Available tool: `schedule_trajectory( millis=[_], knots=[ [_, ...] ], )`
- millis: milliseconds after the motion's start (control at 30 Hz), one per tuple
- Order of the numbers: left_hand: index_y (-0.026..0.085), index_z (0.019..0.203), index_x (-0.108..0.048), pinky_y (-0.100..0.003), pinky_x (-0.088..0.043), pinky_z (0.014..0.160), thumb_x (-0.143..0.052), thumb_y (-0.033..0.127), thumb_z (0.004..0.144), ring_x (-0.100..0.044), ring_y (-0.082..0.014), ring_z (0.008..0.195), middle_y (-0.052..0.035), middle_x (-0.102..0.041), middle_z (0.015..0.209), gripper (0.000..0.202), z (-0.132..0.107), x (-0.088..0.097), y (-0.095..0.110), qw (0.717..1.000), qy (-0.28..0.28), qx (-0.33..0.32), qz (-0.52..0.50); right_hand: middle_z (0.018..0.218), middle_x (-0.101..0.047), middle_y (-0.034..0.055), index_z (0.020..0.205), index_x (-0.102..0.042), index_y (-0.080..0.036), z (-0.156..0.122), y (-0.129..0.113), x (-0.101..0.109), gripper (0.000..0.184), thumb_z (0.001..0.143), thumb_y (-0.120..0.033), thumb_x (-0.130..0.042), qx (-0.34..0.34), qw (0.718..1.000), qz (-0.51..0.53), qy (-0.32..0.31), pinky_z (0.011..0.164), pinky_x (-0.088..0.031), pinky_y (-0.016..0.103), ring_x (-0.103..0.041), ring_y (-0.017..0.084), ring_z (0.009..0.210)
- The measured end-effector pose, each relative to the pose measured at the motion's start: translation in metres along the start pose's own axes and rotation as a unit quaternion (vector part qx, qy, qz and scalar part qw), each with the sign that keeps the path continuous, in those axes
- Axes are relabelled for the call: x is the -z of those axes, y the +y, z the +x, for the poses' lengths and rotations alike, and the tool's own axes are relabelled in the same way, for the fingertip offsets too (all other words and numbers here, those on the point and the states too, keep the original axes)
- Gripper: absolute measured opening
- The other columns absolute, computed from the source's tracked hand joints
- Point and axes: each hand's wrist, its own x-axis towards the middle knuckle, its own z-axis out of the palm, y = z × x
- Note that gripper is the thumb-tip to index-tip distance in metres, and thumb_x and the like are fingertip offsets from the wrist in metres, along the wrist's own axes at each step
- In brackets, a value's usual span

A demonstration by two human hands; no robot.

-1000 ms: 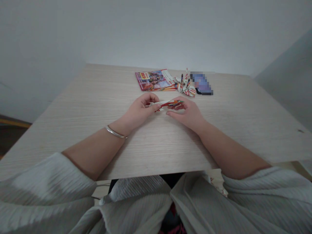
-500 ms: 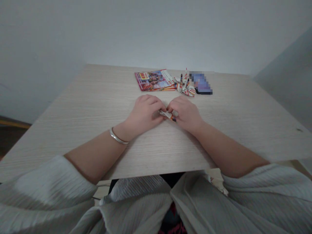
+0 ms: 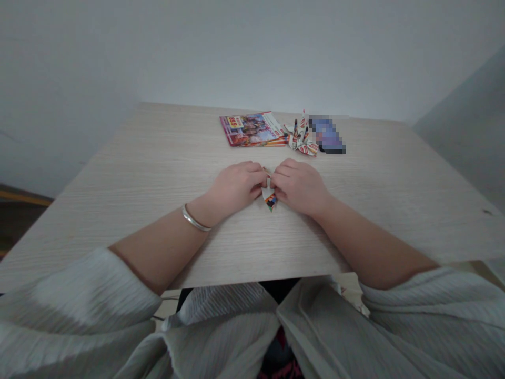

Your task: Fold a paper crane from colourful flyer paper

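My left hand [image 3: 236, 185] and my right hand [image 3: 299, 185] meet at the middle of a pale wooden table [image 3: 158, 158]. Both are closed, fingers pinching a small folded piece of printed paper [image 3: 270, 199] between them. Only the paper's pointed lower tip, white with red and blue print, shows below the fingers; the rest is hidden by my knuckles. A silver bangle [image 3: 194, 219] sits on my left wrist.
At the far side of the table lie a colourful leaflet [image 3: 251, 129], a finished folded paper figure [image 3: 300, 138] and a blurred-out dark flat object [image 3: 327, 137]. A plain wall stands behind. My grey sleeves fill the bottom.
The folded paper was held out long and flat between my hands; my hands have come together over it, and now its tip points down toward me.
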Motion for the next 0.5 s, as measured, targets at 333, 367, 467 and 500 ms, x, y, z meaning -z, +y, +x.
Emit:
schedule_trajectory(
  millis=[333,367,467,500],
  knots=[
    [0.017,0.093,-0.073,-0.05,-0.044,0.116,-0.055,0.02,0.093,-0.069,-0.0228,0.093,-0.0068,-0.073,0.097,0.018,0.0,0.01,-0.002,0.997,-0.067,-0.029,0.02,0.088,-0.074,0.01,0.087,-0.075,-0.017,0.0,0.009,0.002,0.015,0.09,-0.02,-0.061,0.01,1.0,0.015,-0.017,0.078,-0.04,0.038,-0.057,0.025,0.092],
    [0.017,0.093,-0.074,-0.053,-0.042,0.118,-0.055,0.02,0.093,-0.069,-0.0227,0.092,-0.0067,-0.073,0.097,0.02,0.001,0.011,-0.001,0.997,-0.071,-0.032,0.028,0.088,-0.074,0.0102,0.087,-0.075,-0.017,0.0,0.009,0.003,0.014,0.09,-0.02,-0.061,0.011,1.0,0.015,-0.019,0.078,-0.04,0.039,-0.057,0.025,0.092],
    [0.018,0.093,-0.075,-0.056,-0.038,0.121,-0.051,0.019,0.094,-0.07,-0.0225,0.092,-0.0064,-0.075,0.097,0.025,0.002,0.013,0.003,0.995,-0.084,-0.034,0.045,0.091,-0.075,0.0109,0.088,-0.076,-0.017,-0.001,0.008,0.003,0.015,0.089,-0.022,-0.062,0.016,0.999,0.015,-0.026,0.078,-0.04,0.039,-0.058,0.026,0.093],
    [0.018,0.092,-0.076,-0.057,-0.037,0.122,-0.05,0.019,0.095,-0.07,-0.0224,0.092,-0.0063,-0.075,0.097,0.026,0.002,0.014,0.004,0.995,-0.087,-0.031,0.048,0.092,-0.075,0.0112,0.088,-0.076,-0.016,0.0,0.008,0.004,0.016,0.089,-0.022,-0.062,0.018,0.999,0.016,-0.03,0.078,-0.041,0.04,-0.058,0.027,0.094]
  ],
)
